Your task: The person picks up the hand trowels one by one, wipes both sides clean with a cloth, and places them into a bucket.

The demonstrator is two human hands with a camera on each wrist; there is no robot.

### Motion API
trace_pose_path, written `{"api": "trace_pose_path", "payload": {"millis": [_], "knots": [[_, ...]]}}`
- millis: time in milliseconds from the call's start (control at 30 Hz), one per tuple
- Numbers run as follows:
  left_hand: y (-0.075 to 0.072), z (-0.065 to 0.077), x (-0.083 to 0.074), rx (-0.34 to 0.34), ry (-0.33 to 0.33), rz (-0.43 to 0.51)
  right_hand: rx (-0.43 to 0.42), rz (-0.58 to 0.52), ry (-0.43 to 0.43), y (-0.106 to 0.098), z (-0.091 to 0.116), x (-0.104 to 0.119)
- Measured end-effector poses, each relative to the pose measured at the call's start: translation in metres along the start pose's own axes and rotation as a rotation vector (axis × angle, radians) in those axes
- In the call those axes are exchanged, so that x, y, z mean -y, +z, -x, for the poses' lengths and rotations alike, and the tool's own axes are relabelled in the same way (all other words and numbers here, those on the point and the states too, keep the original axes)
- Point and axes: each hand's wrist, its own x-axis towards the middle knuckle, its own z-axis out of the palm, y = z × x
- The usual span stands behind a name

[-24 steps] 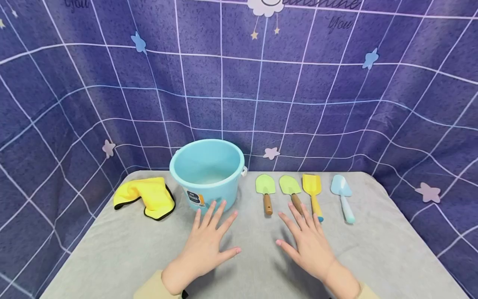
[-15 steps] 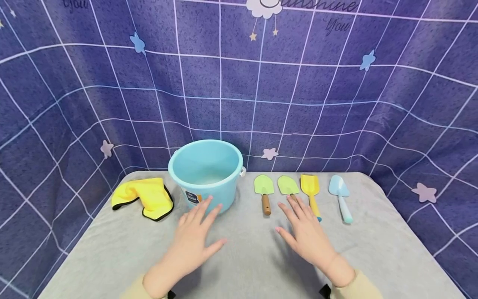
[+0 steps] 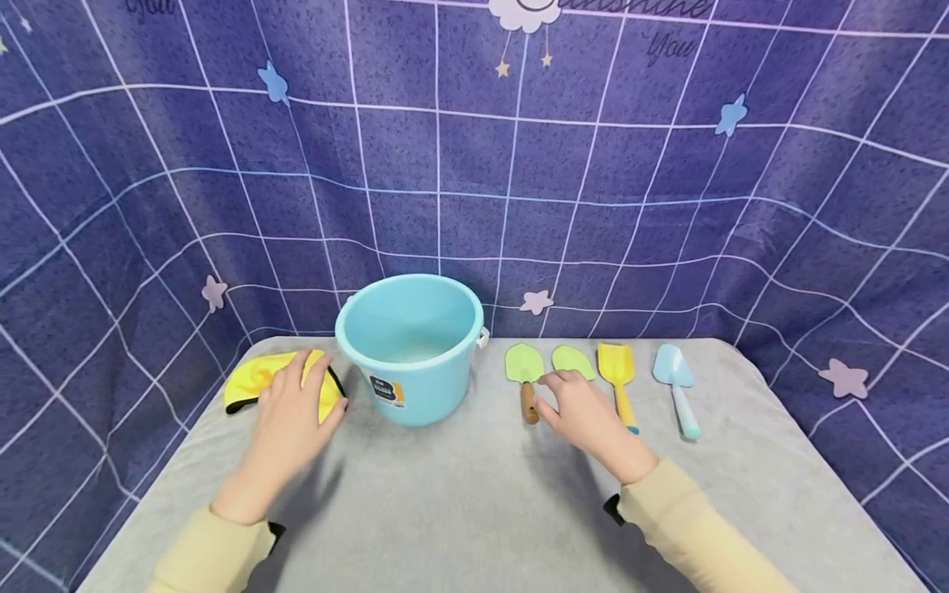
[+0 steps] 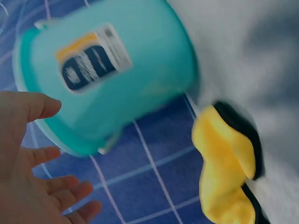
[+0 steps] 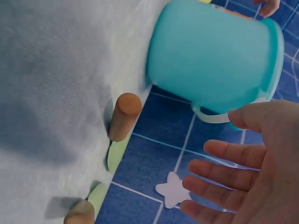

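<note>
My left hand hovers over a yellow cloth with black edging, fingers spread and holding nothing. The left wrist view shows that hand apart from both the cloth and the light-blue bucket. My right hand is above the wooden-handled trowels, fingers loosely bent with nothing in them. One green trowel lies just left of it. A second green trowel has its handle hidden behind the hand. In the right wrist view, a gap separates the fingers from the wooden handle.
The bucket stands upright between cloth and trowels. A yellow shovel and a pale-blue trowel lie farther right. Everything rests on a grey-covered table, with a blue grid-patterned curtain behind and at both sides.
My left hand has moved left from in front of the bucket to over the cloth. My right hand has shifted slightly left and forward, its fingers bending toward the first green trowel.
</note>
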Motion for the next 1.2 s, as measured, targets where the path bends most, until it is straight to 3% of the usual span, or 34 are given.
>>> {"api": "trace_pose_path", "payload": {"millis": [167, 367, 533, 633, 733, 833, 1033, 1200], "knots": [[0.012, -0.015, 0.029, 0.044, -0.028, -0.056, 0.086, -0.024, 0.089, 0.013, -0.021, 0.000], [0.030, -0.032, 0.066, 0.165, -0.110, -0.084, 0.162, -0.025, 0.157, 0.033, -0.037, -0.002], [0.049, -0.041, 0.095, 0.292, -0.201, -0.084, 0.221, -0.039, 0.205, 0.049, -0.044, -0.006], [0.058, -0.043, 0.107, 0.400, -0.294, -0.068, 0.248, -0.048, 0.229, 0.058, -0.046, -0.010], [0.065, -0.043, 0.114, 0.495, -0.401, -0.065, 0.259, -0.063, 0.237, 0.066, -0.047, -0.013], [0.072, -0.042, 0.115, 0.537, -0.477, -0.074, 0.260, -0.063, 0.253, 0.071, -0.048, -0.016], [0.083, -0.041, 0.115, 0.584, -0.563, -0.088, 0.263, -0.068, 0.290, 0.080, -0.051, -0.019], [0.091, -0.040, 0.120, 0.630, -0.616, -0.083, 0.324, -0.107, 0.331, 0.086, -0.051, -0.022]]}}
